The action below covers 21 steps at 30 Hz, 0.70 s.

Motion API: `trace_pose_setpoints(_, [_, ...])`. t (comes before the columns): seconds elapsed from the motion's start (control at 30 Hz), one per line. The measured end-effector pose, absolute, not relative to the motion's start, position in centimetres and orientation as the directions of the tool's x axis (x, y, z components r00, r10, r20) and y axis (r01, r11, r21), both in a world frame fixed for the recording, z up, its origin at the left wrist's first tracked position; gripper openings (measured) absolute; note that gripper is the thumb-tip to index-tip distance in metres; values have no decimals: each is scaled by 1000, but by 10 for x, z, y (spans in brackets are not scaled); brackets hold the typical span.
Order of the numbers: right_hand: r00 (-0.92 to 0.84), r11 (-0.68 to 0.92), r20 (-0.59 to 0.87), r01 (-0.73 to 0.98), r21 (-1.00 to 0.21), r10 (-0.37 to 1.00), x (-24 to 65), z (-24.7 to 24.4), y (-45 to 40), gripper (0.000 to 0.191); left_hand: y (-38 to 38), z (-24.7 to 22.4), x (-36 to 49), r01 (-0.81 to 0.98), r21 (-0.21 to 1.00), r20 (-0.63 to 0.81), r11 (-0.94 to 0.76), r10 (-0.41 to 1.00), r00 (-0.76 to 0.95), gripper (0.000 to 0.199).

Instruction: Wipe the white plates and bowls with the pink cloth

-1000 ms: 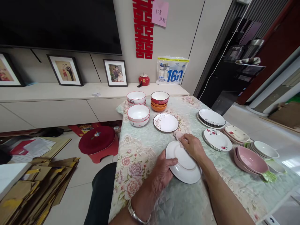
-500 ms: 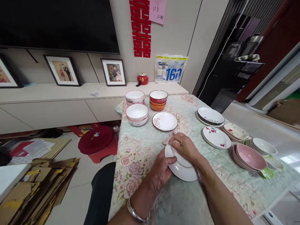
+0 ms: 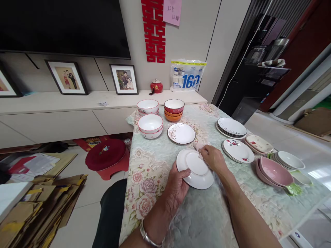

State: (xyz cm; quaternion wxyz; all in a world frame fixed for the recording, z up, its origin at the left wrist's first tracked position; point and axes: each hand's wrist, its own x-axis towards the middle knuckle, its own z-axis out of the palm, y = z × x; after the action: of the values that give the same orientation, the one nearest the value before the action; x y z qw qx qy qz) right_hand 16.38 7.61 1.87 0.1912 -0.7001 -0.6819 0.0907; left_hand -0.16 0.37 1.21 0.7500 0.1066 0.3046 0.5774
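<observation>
A white plate is held bottom side up over the table, its round foot ring showing. My left hand grips its left edge, thumb on the underside and fingers beneath. My right hand is closed on a pale pink cloth and presses it to the plate's upper right part. Just beyond lies a single patterned plate with a dark rim, face up. White red-rimmed bowls are stacked to its left, and a stack of red and orange bowls stands behind it.
On the right are flowered plates, dark-rimmed plates, pink bowls and small white bowls. A red stool and flattened cardboard are at the left. A cabinet runs along the wall.
My right hand has moved with the cloth from the plate's middle to its upper right edge, uncovering the foot ring. The plate has risen slightly and shifted left in view.
</observation>
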Motion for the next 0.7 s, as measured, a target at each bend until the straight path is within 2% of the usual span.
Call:
trace_pose_setpoints(0.13, [38, 36, 179, 920, -391, 983, 164, 15, 77, 24, 5, 12, -3, -797, 483, -343, 363, 916, 210, 77])
trace_pose_setpoints(0.2, [-18, 112, 225, 903, -414, 974, 160, 16, 76, 24, 4, 12, -4, -793, 468, -334, 390, 909, 250, 75])
trace_pose_setpoints(0.37, [-318, 434, 334, 820, -374, 888, 131, 29, 59, 21, 2, 9, -1, -788, 446, -297, 425, 901, 317, 62])
trace_pose_setpoints(0.43, [-499, 583, 304, 725, -368, 812, 118, 35, 51, 21, 2, 7, 1, -787, 453, -287, 418, 905, 314, 54])
trace_pose_setpoints(0.5, [-599, 651, 260, 660, -374, 757, 109, 39, 47, 21, 2, 6, 2, -782, 468, -276, 412, 909, 313, 49])
trace_pose_setpoints(0.57, [-573, 619, 243, 676, -400, 782, 109, 40, 48, 20, 2, 7, 2, -777, 473, -267, 415, 908, 323, 49])
trace_pose_setpoints(0.7, [-307, 380, 226, 793, -477, 925, 132, 31, 63, 18, 0, 11, 1, -772, 446, -299, 452, 889, 348, 62])
